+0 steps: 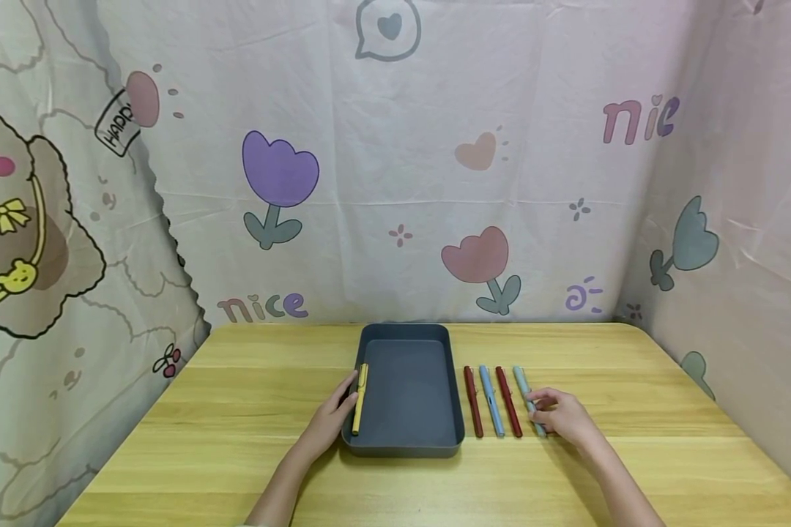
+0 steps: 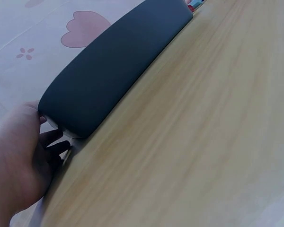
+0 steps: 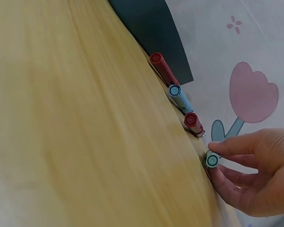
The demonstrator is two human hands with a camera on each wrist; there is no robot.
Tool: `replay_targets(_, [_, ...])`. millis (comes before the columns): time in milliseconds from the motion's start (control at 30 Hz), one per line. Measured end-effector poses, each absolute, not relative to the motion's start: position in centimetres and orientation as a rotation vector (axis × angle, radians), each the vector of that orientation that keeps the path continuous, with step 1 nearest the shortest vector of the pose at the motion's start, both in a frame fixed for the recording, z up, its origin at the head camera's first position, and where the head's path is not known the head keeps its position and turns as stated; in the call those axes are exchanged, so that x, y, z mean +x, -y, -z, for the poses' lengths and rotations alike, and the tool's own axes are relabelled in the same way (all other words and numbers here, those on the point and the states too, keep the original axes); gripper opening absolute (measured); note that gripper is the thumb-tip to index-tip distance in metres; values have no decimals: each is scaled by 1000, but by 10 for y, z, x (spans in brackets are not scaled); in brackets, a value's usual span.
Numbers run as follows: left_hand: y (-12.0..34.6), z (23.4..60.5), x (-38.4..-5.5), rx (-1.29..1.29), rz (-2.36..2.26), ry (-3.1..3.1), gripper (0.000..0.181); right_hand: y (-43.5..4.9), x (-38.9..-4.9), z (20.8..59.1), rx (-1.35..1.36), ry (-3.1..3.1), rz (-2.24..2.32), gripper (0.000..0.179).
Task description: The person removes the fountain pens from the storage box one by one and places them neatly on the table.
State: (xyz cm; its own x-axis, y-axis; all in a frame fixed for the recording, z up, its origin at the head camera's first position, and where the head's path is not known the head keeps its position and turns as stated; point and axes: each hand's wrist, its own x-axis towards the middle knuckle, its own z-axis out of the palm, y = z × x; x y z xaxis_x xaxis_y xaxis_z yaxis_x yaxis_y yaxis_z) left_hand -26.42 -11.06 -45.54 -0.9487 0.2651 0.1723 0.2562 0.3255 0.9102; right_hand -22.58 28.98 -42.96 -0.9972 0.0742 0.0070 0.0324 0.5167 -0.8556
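A dark grey rectangular tray (image 1: 409, 395) lies on the table, with a yellow pen (image 1: 360, 399) inside along its left wall. My left hand (image 1: 332, 417) grips the tray's left side, thumb over the rim; in the left wrist view its other fingers (image 2: 54, 137) are against the outside. To the tray's right, two red pens (image 1: 473, 402) and a blue pen (image 1: 492, 401) lie in a row, the blue one between them. At the row's right end my right hand (image 1: 563, 417) pinches a pale green pen (image 3: 212, 160) between thumb and fingers, low at the table surface.
The wooden table (image 1: 250, 410) ends at a printed cloth (image 1: 369, 183) that hangs behind it and along both sides. The tray's right wall stands close to the nearest red pen.
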Motion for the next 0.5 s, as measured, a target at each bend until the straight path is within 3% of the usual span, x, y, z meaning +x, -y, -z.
replay_targets(500, [111,462,-268,475,-1759,-2555,51,-291,-227,433,-99,2690,-1495,26])
